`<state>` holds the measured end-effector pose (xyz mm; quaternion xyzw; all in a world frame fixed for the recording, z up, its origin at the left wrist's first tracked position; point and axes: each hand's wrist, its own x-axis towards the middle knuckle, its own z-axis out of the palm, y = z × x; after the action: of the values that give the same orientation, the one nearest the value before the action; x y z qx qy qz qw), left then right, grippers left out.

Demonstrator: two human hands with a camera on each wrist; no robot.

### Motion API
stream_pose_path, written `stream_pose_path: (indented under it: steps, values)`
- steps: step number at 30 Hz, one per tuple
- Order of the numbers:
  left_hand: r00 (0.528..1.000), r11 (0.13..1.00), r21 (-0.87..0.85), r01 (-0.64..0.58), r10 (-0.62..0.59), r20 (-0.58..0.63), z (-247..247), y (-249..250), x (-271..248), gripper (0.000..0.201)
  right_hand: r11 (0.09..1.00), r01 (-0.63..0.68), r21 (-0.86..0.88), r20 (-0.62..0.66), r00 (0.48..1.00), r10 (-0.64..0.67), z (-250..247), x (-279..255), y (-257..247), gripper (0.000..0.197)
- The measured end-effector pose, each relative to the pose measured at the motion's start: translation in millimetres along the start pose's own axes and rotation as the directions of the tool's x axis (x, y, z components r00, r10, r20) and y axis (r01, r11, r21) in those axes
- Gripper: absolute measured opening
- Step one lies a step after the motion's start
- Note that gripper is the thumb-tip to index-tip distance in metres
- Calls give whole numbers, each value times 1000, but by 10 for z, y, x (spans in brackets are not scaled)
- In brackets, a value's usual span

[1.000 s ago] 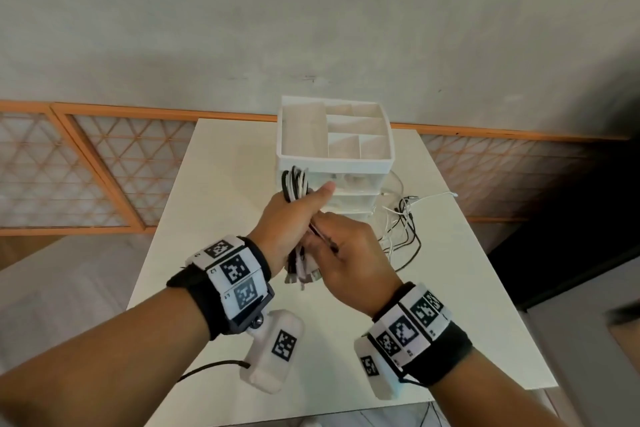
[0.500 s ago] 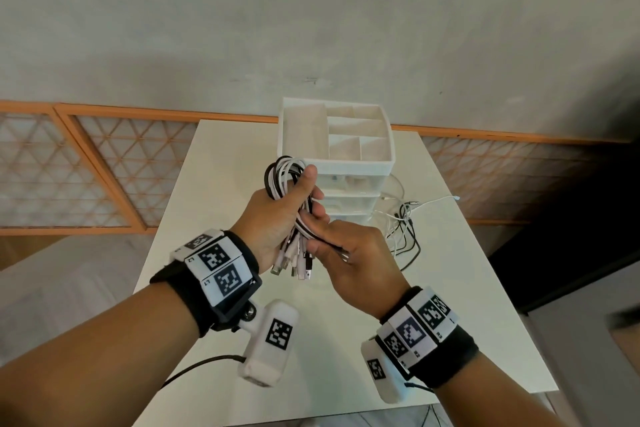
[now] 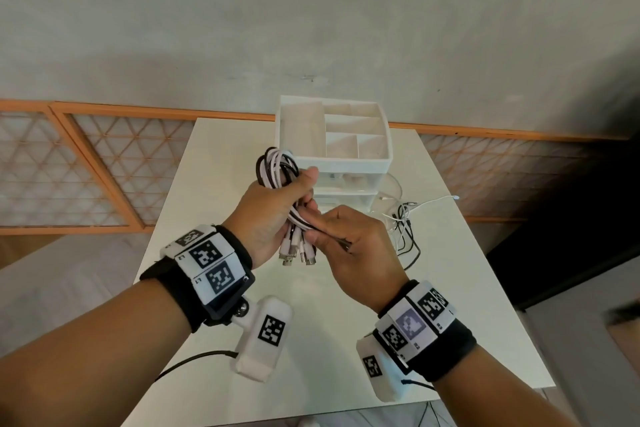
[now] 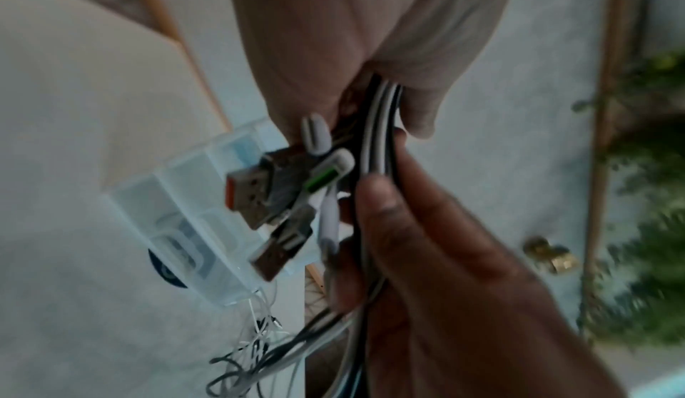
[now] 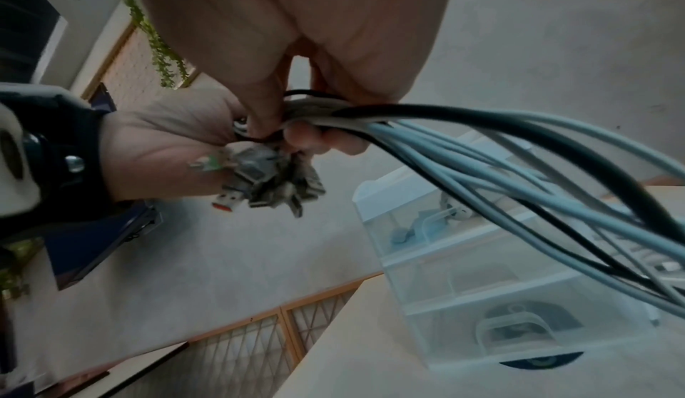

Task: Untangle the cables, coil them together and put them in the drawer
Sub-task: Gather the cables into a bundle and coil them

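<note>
Cables (image 3: 277, 166) are bunched up in your left hand (image 3: 273, 215), held above the white table (image 3: 214, 163), in front of the drawer box (image 3: 334, 135). The loops stick up past your thumb, and the plugs (image 3: 298, 255) hang down under your palm.

To do this step well, I think you should hold the bunch tight in the middle so the loops do not slip out. Feed the long ends in slowly with your other hand. Make each new loop about as big as the ones you already have. Keep the plugs all on one side, so they do not catch in the loops.

Your left hand is curled around the bunch, with the thumb pressing on top. Your right hand (image 3: 356, 246) is curled too. Its fingers pinch the black and white strands just under your left hand. In the right wrist view, those strands run out from the fingers and down toward the table.

Some loose wires (image 3: 405, 229) lie in a messy pile on the table, beside the drawer box, on your right. I cannot tell if they are the tails of the bunch or other cables. The drawers look shut, so you will need to open one later.
</note>
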<state>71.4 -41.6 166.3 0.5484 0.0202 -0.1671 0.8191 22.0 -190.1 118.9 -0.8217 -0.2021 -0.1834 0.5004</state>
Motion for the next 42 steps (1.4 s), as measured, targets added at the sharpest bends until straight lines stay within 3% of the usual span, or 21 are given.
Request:
stream_pose_path:
  steps: [2, 5, 8, 10, 13, 15, 18, 20, 23, 27, 33, 36, 38, 40, 42]
  values:
    - [998, 992, 116, -57, 59, -12, 17, -50, 4, 14, 999, -39, 8, -55, 998, 40, 78, 21, -30, 30]
    - [990, 981, 165, -103, 118, -79, 23, -90, 15, 32, 998, -62, 24, -73, 995, 64, 145, 24, -60, 33]
    - [990, 992, 92, -88, 98, -100, 17, -20, 10, 41, 998, -41, 50, -4, 999, 41, 68, -26, -118, 45]
    - [992, 996, 29, -85, 87, -94, -15, 76, -1, 40, 976, -189, 107, 82, 980, 180, -44, -62, -95, 50]
    - [995, 998, 7, -69, 68, 77, -133, 210, -50, 36, 909, -394, -134, 222, 882, 415, -226, -127, 144, 37]
    - [978, 979, 203, -27, -16, 209, -174, 228, -98, 35, 871, -364, -330, 212, 871, 444, -332, -122, 338, 14]
    - [966, 783, 622, -13, -150, 209, -112, 74, -170, 38, 785, -359, -505, 138, 864, 484, -394, 47, 421, 16]
    - [969, 611, 787, -86, -133, 210, -94, -76, -159, 38, 718, -374, -587, 61, 864, 500, -403, 197, 312, 29]
    - [969, 477, 869, -134, -121, 216, -90, -209, -120, 27, 691, -356, -629, -2, 890, 457, -350, 335, 115, 30]
    - [996, 427, 903, -46, -53, 75, -68, -262, -88, 32, 703, -395, -591, -4, 873, 488, -296, 448, -5, 27]
    - [990, 517, 854, -55, -81, 113, -144, -242, -67, 36, 785, -358, -506, 41, 899, 437, -324, 470, -47, 37]
    - [989, 567, 819, -86, -51, 139, -186, -148, -68, 23, 856, -327, -400, 88, 916, 391, -436, 490, -113, 24]
    - [990, 654, 749, -106, -3, 142, -233, -49, -66, 19, 898, -333, -286, 184, 901, 393, -579, 463, -146, 16]
    - [992, 788, 606, -108, 47, 115, -277, 39, -62, 26, 906, -379, -189, 260, 870, 419, -720, 392, -68, 24]
    - [998, 892, 448, -61, 43, 50, -256, 73, -55, 28, 915, -385, -118, 239, 884, 402, -761, 313, 20, 25]
